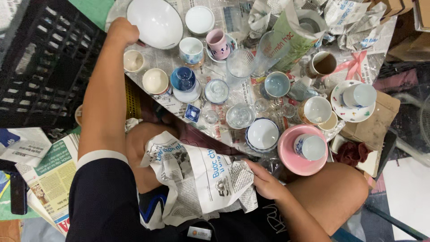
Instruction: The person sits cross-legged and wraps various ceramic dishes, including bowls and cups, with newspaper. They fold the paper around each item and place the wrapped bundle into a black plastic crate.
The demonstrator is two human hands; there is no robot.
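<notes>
My left hand (122,31) reaches far forward and grips the near rim of a large white bowl (154,21) at the top of the view. My right hand (264,178) rests in my lap, its fingers closed on the edge of a crumpled sheet of newspaper (197,175) draped over my thigh. Between the two hands, spread newspaper on the floor carries several cups, glasses and saucers, among them a blue cup (182,79), a cream cup (155,81) and a pink plate (293,157) with a white cup (310,147) on it.
A black plastic crate (40,62) stands at the left. A stack of newspapers (49,175) lies beside my left side. Crumpled paper wrappings (340,18) and cardboard (374,121) sit at the back right. A white patterned saucer (345,110) carries an upturned cup.
</notes>
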